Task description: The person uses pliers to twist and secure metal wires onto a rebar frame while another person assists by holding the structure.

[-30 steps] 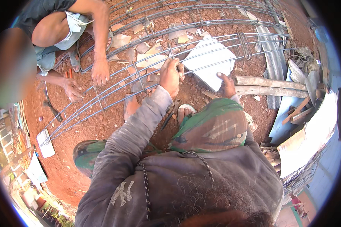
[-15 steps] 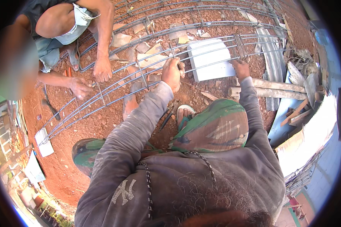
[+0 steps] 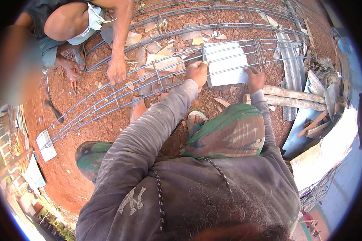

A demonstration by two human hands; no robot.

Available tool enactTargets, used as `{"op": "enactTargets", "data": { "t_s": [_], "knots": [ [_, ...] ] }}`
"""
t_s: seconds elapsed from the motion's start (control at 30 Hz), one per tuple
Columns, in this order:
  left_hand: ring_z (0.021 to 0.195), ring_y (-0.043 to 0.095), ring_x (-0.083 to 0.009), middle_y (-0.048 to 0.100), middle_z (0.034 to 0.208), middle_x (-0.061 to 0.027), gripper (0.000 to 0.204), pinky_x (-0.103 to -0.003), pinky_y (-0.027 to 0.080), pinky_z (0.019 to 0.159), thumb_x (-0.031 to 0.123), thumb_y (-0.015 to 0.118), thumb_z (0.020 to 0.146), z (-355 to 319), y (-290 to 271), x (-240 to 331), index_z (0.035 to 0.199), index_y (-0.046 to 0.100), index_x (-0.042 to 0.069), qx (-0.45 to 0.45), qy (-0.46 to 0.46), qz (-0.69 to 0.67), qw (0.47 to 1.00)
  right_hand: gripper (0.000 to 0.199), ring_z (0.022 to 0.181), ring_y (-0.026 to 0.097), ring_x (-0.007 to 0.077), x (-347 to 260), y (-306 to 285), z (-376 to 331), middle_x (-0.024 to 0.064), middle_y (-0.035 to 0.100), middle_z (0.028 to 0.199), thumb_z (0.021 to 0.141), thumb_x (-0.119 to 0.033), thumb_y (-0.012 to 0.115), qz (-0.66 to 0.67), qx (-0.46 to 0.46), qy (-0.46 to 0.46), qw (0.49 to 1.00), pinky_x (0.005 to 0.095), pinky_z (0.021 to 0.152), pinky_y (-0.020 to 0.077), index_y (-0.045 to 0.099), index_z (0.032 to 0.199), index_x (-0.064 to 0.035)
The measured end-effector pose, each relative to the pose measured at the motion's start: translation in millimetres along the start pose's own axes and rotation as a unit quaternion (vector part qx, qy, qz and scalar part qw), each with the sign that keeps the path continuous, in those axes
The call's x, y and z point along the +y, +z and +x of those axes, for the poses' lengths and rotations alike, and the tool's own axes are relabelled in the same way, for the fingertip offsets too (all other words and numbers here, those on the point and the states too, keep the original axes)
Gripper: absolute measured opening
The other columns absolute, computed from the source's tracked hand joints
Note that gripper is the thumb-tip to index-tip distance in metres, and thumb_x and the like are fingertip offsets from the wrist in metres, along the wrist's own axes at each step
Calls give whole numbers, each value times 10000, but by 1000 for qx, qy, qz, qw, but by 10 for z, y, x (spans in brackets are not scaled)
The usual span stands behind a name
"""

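The place was an outdoor building site, daylit. Underfoot lay loose reddish-brown earth point(image 3: 64, 180). A long, narrow cage of thin grey steel bars point(image 3: 158, 76) ran from nine o'clock to two o'clock, with further bars of like kind at twelve. Flat, irregular, cream-coloured broken slabs point(image 3: 165, 64) littered the ground towards eleven. A grey corrugated metal sheet point(image 3: 291, 66) lay at two o'clock, and round, pale brown wooden poles point(image 3: 289, 103) at nearly three. Jumbled brown scrap boards point(image 3: 314, 121) were noted at three.
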State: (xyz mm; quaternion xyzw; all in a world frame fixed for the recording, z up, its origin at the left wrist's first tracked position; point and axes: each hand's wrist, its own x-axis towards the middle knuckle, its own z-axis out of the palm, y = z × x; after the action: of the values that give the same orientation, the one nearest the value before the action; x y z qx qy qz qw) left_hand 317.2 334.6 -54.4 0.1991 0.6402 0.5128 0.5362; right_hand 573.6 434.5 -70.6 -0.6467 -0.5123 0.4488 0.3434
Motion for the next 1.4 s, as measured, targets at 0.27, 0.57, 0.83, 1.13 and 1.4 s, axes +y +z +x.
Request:
{"op": "enactTargets", "data": {
  "t_s": [0.27, 0.57, 0.83, 1.13, 1.4],
  "knots": [
    [821, 752, -261, 779, 859, -155, 290, -388, 557, 773, 300, 719, 902, 32, 62, 54, 952, 800, 26, 49, -29, 187, 981, 329, 856, 646, 139, -45, 9, -20, 88, 762, 939, 860, -215, 785, -39, 9, 16, 999, 299, 817, 500, 778, 1027, 69],
    [887, 720, -325, 775, 917, -134, 353, -424, 540, 846, 401, 718, 893, -214, -147, 168, 973, 777, 62, 11, 46, 335, 941, 600, 895, 708, 247, 215, -64, 299, 212, 763, 991, 793, -350, 850, -100, 43, 33, 994, 342, 884, 523, 724, 1107, 145],
    [1274, 494, -319, 562, 1268, -148, 583, -472, 405, 1033, 486, 753, 853, -889, -1723, 553, 1232, 594, 72, -17, 271, 693, 668, 482, 737, 641, 195, 269, 68, 416, 112, 727, 869, 780, -334, 860, -110, 104, 66, 986, 373, 696, 522, 738, 969, 92],
    [1268, 494, -389, 517, 1334, -181, 447, -509, 514, 999, 305, 745, 878, -856, -2115, 309, 1227, 612, 58, -56, 210, 723, 655, 520, 823, 697, 272, 360, 26, 584, 203, 754, 912, 763, -364, 828, -205, 100, 56, 972, 396, 808, 532, 751, 949, 116],
    [1277, 495, -374, 530, 1285, -167, 342, -476, 552, 969, 267, 739, 875, -981, -2279, 473, 1153, 658, 84, -87, 225, 735, 634, 571, 998, 710, 447, -90, 283, 206, 339, 718, 1028, 781, -420, 706, -387, 174, 16, 906, 470, 963, 524, 741, 930, 131]
  ]
}}
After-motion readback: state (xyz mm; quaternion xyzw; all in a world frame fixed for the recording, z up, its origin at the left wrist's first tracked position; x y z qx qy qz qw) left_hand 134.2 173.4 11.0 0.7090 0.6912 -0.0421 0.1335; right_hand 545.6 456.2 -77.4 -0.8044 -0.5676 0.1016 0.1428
